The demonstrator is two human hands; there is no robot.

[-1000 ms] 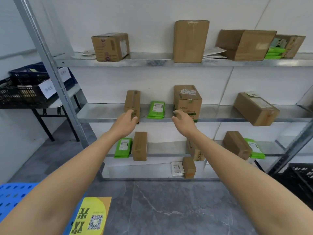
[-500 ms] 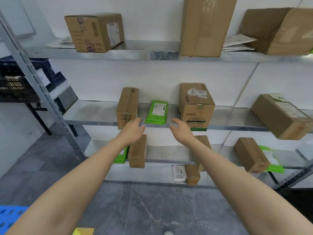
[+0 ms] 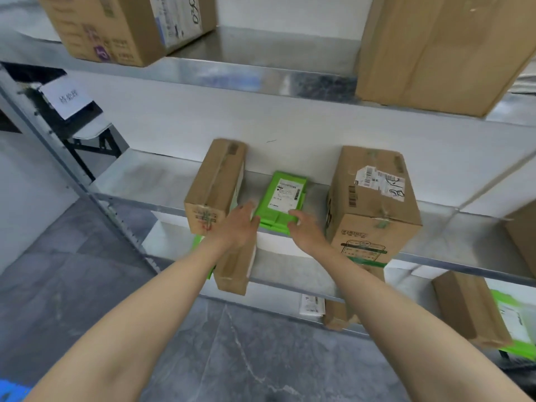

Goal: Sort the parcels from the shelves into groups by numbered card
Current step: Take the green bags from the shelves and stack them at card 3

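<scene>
A flat green parcel (image 3: 282,197) with a white label lies on the middle metal shelf (image 3: 139,181), between a narrow brown box (image 3: 214,184) and a larger labelled brown box (image 3: 374,204). My left hand (image 3: 239,226) reaches its front left corner and my right hand (image 3: 303,229) its front right corner. The fingertips of both hands touch the parcel's near edge. The fingers look relaxed, and I see no grip around the parcel.
The top shelf carries a printed box (image 3: 127,24) at left and a tall plain box (image 3: 441,50) at right. Lower shelves hold more brown boxes (image 3: 470,309) and green parcels (image 3: 513,323). A black crate with a paper sign (image 3: 68,98) sits far left.
I have come closer to the shelves. Both hands moved inward and forward, from the shelf edge beside the boxes to the green parcel's front corners.
</scene>
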